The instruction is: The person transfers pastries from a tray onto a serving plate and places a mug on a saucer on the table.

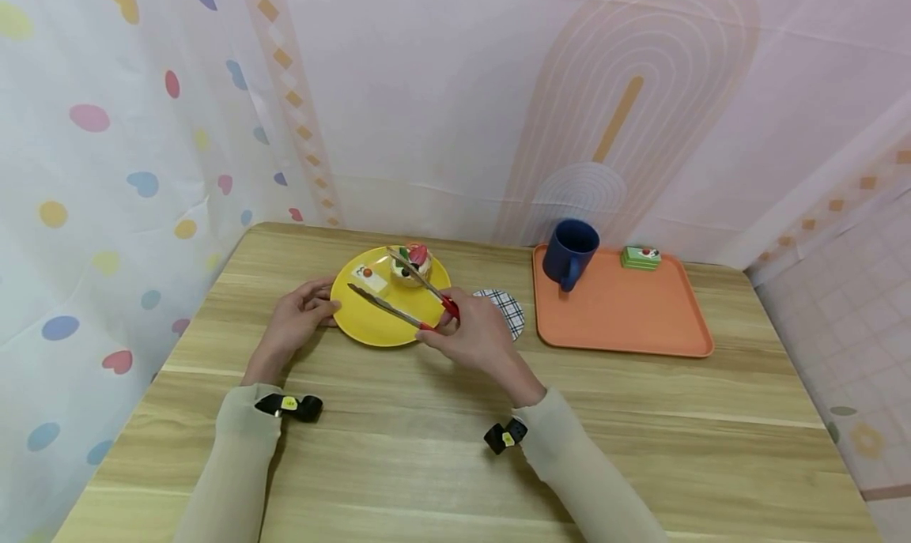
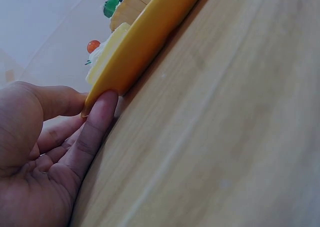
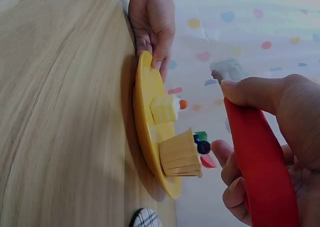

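Note:
My left hand [image 1: 295,318] pinches the left rim of a round yellow plate [image 1: 377,331], thumb over the edge and a finger beneath it in the left wrist view. On the plate sit a pale yellow cake slice [image 1: 372,280] topped with an orange ball and a fruit-topped cupcake [image 3: 179,156] in a tan wrapper. My right hand [image 1: 475,331] grips red-handled tongs [image 3: 257,157] over the plate's right side. Their metal arms are spread, one overlapping the cupcake in the head view, the other reaching over the bare front of the plate.
Beside my right hand lies a round checked coaster [image 1: 508,307], partly hidden by it. Farther right is an orange tray [image 1: 626,322] with a dark blue mug [image 1: 569,250] and a green layered cake piece [image 1: 639,260]. A patterned curtain [image 1: 441,132] hangs behind the wooden table [image 1: 398,448].

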### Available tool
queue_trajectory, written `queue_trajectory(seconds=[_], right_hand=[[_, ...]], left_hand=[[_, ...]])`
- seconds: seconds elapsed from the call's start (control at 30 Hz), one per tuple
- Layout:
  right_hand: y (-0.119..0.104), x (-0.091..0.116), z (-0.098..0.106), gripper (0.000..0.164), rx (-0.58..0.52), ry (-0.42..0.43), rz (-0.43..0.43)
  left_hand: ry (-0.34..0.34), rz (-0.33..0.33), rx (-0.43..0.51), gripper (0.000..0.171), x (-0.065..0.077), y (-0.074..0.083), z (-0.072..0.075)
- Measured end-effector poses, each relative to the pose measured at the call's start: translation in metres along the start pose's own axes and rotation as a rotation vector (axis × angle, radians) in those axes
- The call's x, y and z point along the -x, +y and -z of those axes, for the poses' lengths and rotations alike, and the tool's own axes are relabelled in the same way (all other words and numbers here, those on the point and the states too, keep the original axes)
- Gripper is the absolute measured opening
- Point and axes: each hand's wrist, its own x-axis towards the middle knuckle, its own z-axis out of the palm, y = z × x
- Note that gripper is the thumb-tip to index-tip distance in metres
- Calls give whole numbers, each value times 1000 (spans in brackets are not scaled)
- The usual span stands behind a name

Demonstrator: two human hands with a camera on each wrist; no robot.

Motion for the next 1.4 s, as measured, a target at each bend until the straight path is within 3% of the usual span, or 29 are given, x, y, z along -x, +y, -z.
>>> queue_trajectory(seconds=[0.43, 0.73, 1.4], right_hand=[[10, 10, 17, 66, -52, 60, 34], [17, 17, 31, 70, -113, 56, -29], [39, 26, 61, 68, -116, 122, 6]], left_hand=[[-21, 21, 19, 56, -2, -3, 3], [-26, 2, 16, 56, -1, -1, 2], [-21, 5, 16, 56, -3, -4, 3]])
